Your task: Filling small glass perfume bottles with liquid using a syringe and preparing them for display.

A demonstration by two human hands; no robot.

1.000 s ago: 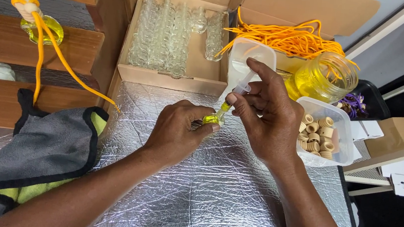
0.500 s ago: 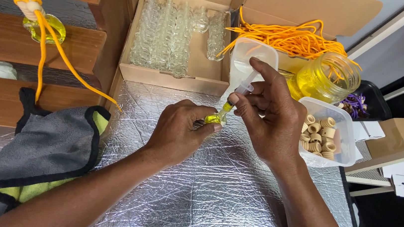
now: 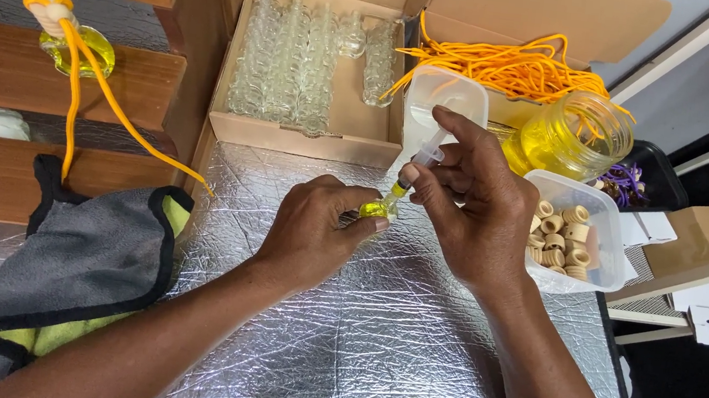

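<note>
The syringe [image 3: 414,172] plunger has been pushed lower since a moment ago. The syringe is pinched in the right hand [image 3: 472,207], its tip set into a small bottle of yellow liquid [image 3: 377,209], which is gripped by the left hand [image 3: 312,230] over the foil-covered table [image 3: 356,348]. An open cardboard box [image 3: 308,137] of glass bottles is seen beyond, a yellow jar [image 3: 572,134] far right.

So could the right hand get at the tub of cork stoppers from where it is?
Probably yes: the tub of cork stoppers sits open just beside the right hand with nothing between them, though that hand holds a syringe and would need to free itself.
</note>
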